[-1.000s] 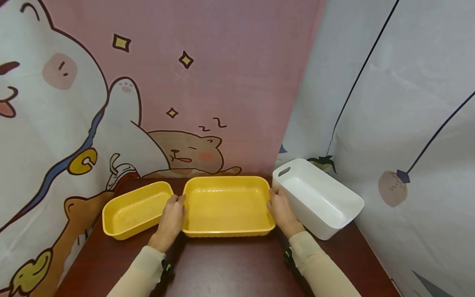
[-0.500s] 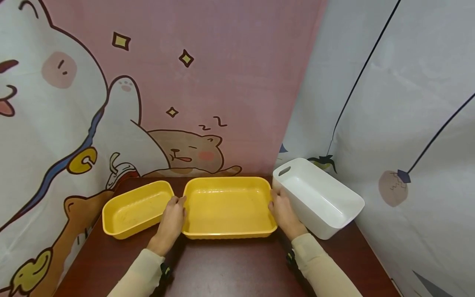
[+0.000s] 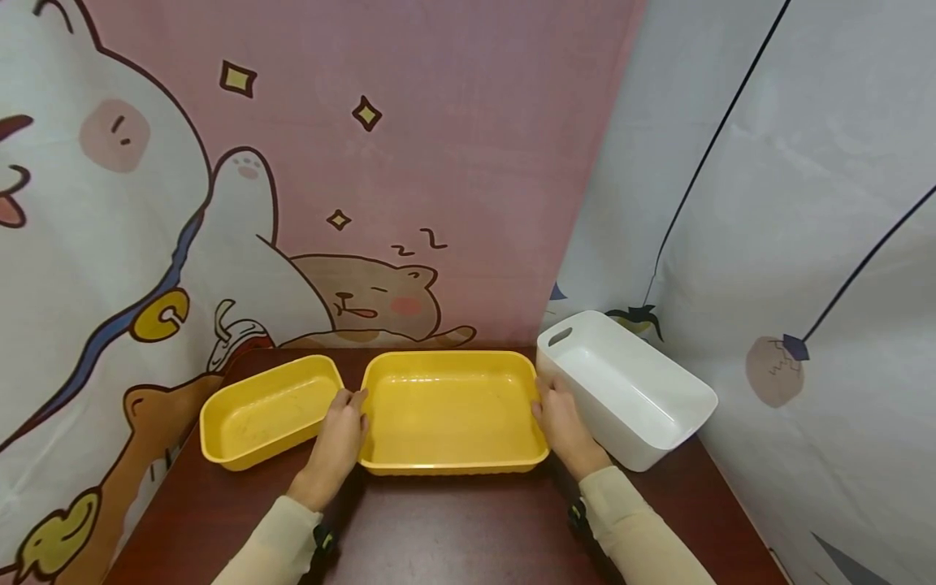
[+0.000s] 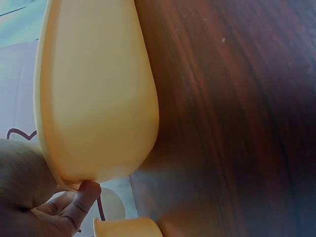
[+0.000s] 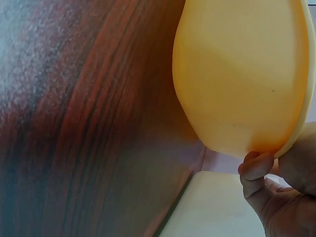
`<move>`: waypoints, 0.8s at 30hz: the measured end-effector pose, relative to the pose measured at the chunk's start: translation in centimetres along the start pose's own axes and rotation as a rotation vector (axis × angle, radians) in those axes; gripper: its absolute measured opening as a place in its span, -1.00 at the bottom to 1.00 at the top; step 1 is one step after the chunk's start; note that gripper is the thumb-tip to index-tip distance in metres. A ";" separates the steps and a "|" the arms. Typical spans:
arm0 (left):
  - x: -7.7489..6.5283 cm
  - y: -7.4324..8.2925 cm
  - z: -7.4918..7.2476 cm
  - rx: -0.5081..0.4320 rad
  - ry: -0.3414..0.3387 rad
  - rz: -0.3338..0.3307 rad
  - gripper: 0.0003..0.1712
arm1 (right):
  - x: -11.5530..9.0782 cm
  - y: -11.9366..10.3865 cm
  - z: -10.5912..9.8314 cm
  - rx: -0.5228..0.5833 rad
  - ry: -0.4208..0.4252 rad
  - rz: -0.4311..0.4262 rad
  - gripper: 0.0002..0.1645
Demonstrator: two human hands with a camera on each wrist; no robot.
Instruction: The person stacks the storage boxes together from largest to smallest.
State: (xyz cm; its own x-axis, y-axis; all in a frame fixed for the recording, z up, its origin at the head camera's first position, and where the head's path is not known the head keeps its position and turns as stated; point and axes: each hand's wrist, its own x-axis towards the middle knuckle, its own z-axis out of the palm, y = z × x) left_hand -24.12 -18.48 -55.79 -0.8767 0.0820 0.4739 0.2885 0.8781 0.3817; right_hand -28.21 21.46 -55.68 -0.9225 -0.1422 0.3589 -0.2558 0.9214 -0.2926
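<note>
A large yellow rectangular tray (image 3: 453, 414) sits at the middle of the far part of the table, its long sides running left to right; whether its base touches the tabletop is hard to tell. The left hand (image 3: 338, 431) grips the rim of its left short end, and the right hand (image 3: 566, 422) grips the rim of the right one, the fingers in both wrist views curled at the edge. Just left of it, set at a slant, stands a smaller, narrower yellow tray (image 3: 270, 410), its right end partly behind the left hand. On the right, close by the right hand, a deep white bin (image 3: 629, 382), slotted at its far end, stands angled. Cream sleeves (image 3: 274, 540) cover both forearms, with a dark wrist device (image 3: 324, 536) showing at the left cuff. Beneath is a reddish-brown wood-grain table (image 3: 453, 528). Behind hangs a pink backdrop (image 3: 475, 162) printed with a sleeping brown bear (image 3: 387, 296); a pale drape (image 3: 841, 244) covers the right side.
</note>
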 end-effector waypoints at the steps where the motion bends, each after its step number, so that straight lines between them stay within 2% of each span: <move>1: -0.1 0.0 0.0 -0.002 -0.003 -0.002 -0.48 | 0.0 0.0 0.0 0.004 -0.001 0.000 -0.39; 8: -0.4 0.3 -0.1 -0.006 -0.013 -0.019 -0.48 | -0.3 0.0 -0.1 0.023 -0.009 0.005 -0.40; 15: -0.7 0.4 0.1 0.015 0.015 0.002 -0.48 | -0.7 0.0 -0.3 0.028 -0.005 0.008 -0.40; 24: -1.1 0.5 0.1 0.034 0.011 0.007 -0.46 | -1.2 0.8 0.3 0.039 0.086 -0.065 -0.42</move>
State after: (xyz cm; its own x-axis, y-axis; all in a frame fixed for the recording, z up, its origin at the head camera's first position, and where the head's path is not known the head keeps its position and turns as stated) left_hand -23.10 -18.09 -56.21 -0.8706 0.0828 0.4850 0.2806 0.8933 0.3511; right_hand -27.37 22.24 -56.65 -0.8758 -0.1675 0.4527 -0.3266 0.8962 -0.3004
